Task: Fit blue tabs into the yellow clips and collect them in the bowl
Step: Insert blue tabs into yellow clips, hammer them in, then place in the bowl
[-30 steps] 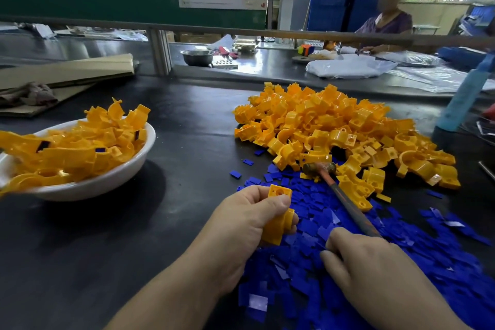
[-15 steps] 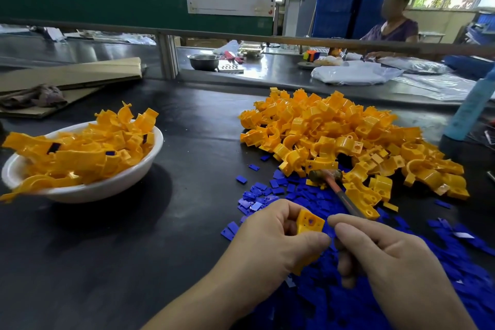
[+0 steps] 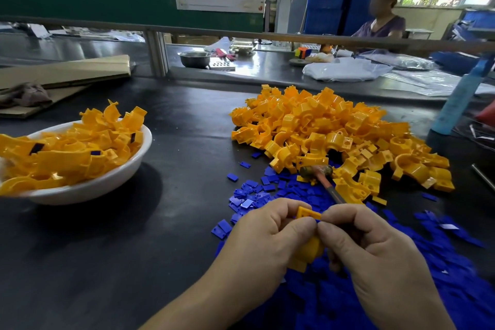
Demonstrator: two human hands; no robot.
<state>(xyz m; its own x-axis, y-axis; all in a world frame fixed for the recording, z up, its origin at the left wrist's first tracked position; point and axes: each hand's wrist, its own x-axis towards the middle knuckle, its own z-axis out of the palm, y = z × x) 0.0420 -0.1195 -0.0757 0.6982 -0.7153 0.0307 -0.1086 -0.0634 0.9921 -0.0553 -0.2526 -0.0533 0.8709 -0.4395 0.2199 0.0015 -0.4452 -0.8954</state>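
Right hand (image 3: pixel 375 249) has left the blue tabs (image 3: pixel 267 190) and come up to meet the left hand (image 3: pixel 267 238), which grips a yellow clip (image 3: pixel 308 214) just this side of the hammer (image 3: pixel 316 171). The right one pinches the clip's top, tab hidden, so probably mid-insert. Bowl (image 3: pixel 93 190) sits well left of the hammer.

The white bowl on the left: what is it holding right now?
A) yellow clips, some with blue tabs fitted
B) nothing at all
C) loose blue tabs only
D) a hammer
A: the white bowl is heaped above its rim with yellow clips, and a few of them show blue tabs set into them.
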